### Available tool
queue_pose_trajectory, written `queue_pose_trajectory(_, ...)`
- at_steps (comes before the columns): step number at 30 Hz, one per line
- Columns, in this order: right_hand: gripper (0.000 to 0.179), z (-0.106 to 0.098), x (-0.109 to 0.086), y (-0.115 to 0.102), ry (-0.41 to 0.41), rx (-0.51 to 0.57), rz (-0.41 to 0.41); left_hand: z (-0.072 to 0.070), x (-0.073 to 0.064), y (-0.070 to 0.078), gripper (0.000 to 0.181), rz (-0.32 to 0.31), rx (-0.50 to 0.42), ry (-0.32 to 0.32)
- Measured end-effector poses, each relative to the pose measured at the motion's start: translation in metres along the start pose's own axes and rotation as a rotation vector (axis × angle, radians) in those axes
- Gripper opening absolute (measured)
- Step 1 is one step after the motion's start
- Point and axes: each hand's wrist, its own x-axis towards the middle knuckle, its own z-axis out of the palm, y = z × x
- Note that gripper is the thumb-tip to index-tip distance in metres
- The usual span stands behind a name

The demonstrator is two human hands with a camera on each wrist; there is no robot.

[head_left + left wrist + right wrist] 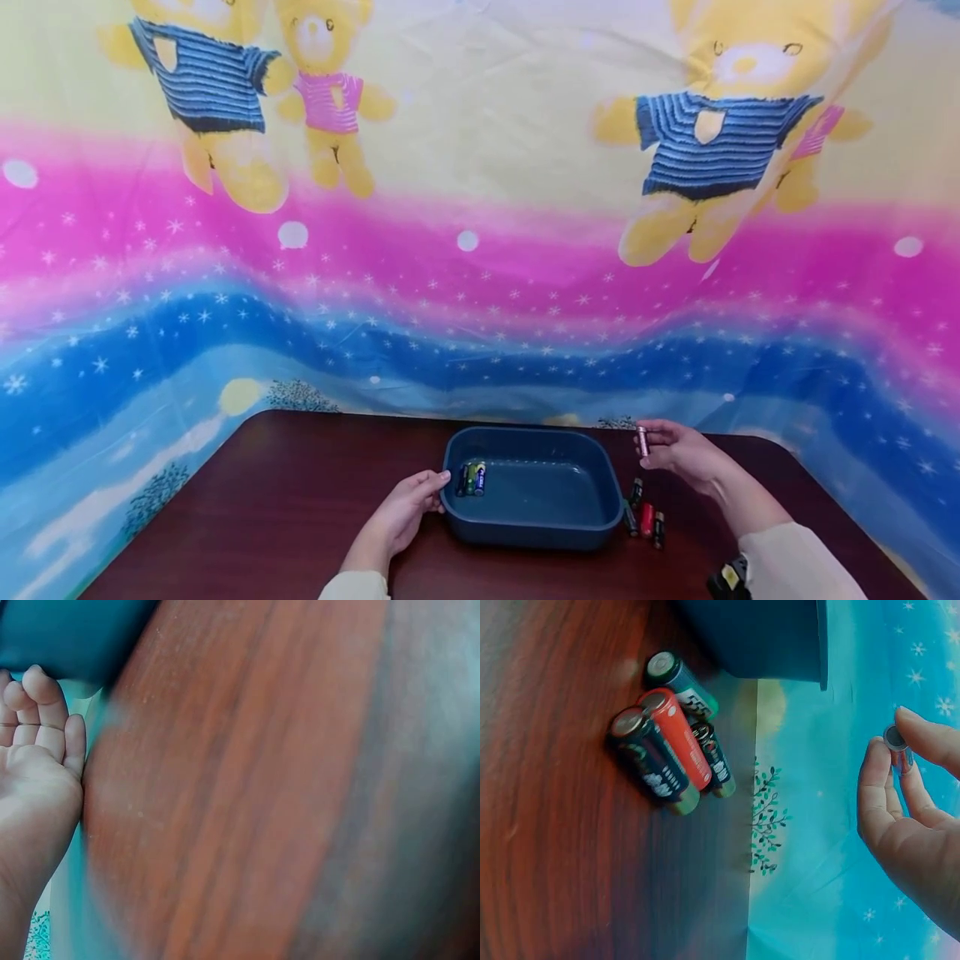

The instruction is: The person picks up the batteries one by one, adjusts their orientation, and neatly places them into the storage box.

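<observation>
A dark blue rectangular plastic box (532, 537) sits on the table, and my left hand (405, 508) grips its left rim with the thumb on top. In the left wrist view the fingers of that hand (34, 761) reach up against the box's wall (67, 637). Inside, at the left end, lie a few batteries (471, 479) side by side. Off the right side of the box, my right hand (682, 454) pinches a pinkish battery (642, 442) between thumb and fingers, raised above the table; its end (895, 737) faces the right wrist camera.
Several loose batteries lie close together by the box's right wall, among them a red one (676, 739), a black one (652, 761) and a green-and-black one (682, 684). The dark brown table (300, 500) ends at a printed cloth backdrop (465, 250). A black object (729, 579) sits by the right sleeve.
</observation>
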Motion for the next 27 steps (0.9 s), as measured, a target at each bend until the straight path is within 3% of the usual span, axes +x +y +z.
queue_pose_trajectory(18, 0.071, 0.016, 0.016, -0.002, 0.038, 0.002, 0.04, 0.003, 0.0, 0.001, 0.026, 0.005, -0.025, 0.003)
queue_pose_trajectory(27, 0.071, 0.029, 0.035, -0.016, 0.046, 0.04, 0.032, 0.001, -0.001, 0.001, 0.026, 0.004, -0.018, 0.015)
